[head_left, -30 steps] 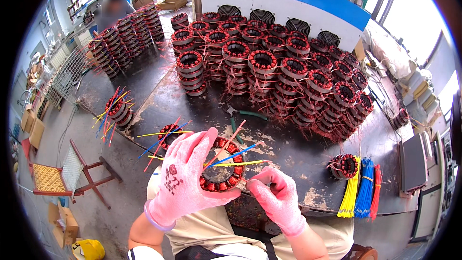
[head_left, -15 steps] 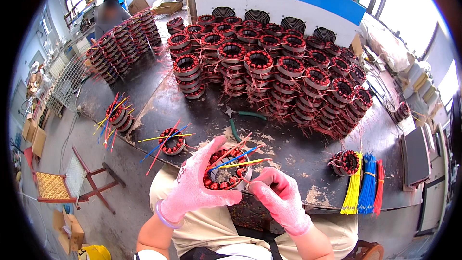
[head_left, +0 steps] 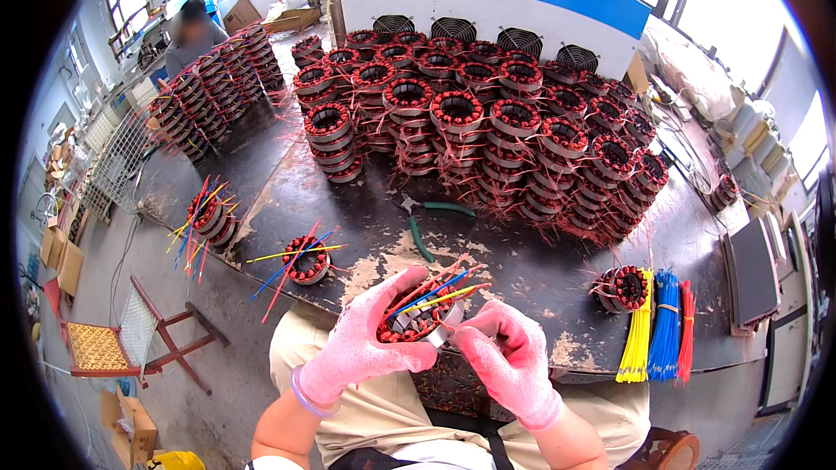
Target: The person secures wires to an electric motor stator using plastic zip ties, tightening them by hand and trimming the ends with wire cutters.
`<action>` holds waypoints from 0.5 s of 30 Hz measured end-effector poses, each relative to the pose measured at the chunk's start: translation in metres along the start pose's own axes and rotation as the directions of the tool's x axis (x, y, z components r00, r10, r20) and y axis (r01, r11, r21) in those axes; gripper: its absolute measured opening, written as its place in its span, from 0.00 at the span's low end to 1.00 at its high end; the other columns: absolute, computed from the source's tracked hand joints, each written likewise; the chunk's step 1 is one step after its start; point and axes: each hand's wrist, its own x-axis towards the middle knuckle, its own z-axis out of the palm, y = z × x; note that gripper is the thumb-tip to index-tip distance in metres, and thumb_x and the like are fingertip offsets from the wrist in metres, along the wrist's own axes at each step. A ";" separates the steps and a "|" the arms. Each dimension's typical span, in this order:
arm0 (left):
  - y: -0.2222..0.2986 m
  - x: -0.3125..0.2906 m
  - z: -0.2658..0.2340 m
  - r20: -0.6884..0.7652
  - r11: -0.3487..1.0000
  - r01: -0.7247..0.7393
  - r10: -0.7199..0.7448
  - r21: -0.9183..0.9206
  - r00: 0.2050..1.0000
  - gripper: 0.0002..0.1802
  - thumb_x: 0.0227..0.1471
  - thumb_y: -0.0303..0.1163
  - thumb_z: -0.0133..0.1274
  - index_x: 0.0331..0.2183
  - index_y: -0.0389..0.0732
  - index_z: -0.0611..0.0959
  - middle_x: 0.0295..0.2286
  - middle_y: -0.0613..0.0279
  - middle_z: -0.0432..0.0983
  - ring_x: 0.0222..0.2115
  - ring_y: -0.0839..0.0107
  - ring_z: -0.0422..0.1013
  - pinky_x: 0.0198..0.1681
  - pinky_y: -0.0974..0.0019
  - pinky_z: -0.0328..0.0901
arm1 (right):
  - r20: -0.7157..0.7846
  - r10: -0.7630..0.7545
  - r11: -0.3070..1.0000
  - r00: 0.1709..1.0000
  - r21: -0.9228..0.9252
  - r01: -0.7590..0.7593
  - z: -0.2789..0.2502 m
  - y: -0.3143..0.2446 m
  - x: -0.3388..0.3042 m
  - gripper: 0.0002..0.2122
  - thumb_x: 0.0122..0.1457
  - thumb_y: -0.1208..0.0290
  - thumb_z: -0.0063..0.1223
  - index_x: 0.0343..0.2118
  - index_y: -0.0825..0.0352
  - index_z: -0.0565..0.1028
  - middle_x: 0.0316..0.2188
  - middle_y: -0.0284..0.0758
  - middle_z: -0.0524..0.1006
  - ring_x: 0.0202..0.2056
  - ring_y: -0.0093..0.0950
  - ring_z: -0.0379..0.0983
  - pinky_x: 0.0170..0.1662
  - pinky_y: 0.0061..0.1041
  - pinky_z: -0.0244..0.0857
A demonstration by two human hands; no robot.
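Observation:
My left hand [head_left: 370, 344], in a pink glove, is closed round a motor stator [head_left: 406, 332] with red copper windings, tilted above my lap at the table edge. Red, blue and yellow thin tubes [head_left: 444, 297] lie across its top. On the stator's right side my right hand [head_left: 514, 361], also gloved in pink, pinches a thin red lead wire that comes off the ring; the fingertips partly hide it. Left of my hands, another stator [head_left: 307, 270] rests on the table with coloured tubes across it. Beyond the held stator lie green-handled pliers [head_left: 427, 209].
Tall stacks of stators [head_left: 457, 113] fill the table's back, with more stacks [head_left: 209, 96] at far left near a person. A short stack with tubes [head_left: 212, 219] stands at the left edge. At right are stators [head_left: 621, 289] and yellow [head_left: 635, 335], blue [head_left: 665, 331] and red tube bundles [head_left: 686, 335].
The held stator has tipped, so its opening looks narrower, and it has shifted slightly right with my left hand. My right hand keeps its pinch beside it. The view has shifted slightly.

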 end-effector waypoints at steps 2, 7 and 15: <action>0.000 0.001 0.000 0.010 1.000 0.010 -0.010 0.012 1.000 0.56 0.35 0.25 0.74 0.63 0.26 0.62 0.55 0.53 0.70 0.54 0.71 0.68 0.60 0.65 0.61 | -0.005 -0.014 1.000 1.000 -0.016 0.014 0.000 -0.001 0.000 0.03 0.59 0.75 0.59 0.32 0.69 0.81 0.26 0.36 0.77 0.28 0.27 0.72 0.34 0.27 0.65; 0.000 0.000 0.000 0.007 0.999 0.038 -0.038 -0.019 0.999 0.55 0.35 0.24 0.73 0.63 0.27 0.63 0.56 0.54 0.70 0.54 0.72 0.68 0.60 0.65 0.62 | -0.009 -0.017 1.000 1.000 -0.024 0.016 0.000 -0.001 0.000 0.03 0.59 0.75 0.59 0.33 0.68 0.81 0.26 0.37 0.78 0.28 0.29 0.73 0.35 0.28 0.65; -0.005 -0.002 -0.003 0.029 0.999 -0.047 0.047 0.004 0.998 0.57 0.34 0.29 0.77 0.63 0.27 0.63 0.56 0.53 0.69 0.56 0.70 0.67 0.61 0.64 0.60 | 0.009 -0.034 0.999 0.999 -0.001 0.034 0.002 -0.002 -0.002 0.04 0.61 0.76 0.57 0.32 0.70 0.79 0.26 0.32 0.74 0.28 0.19 0.66 0.33 0.20 0.57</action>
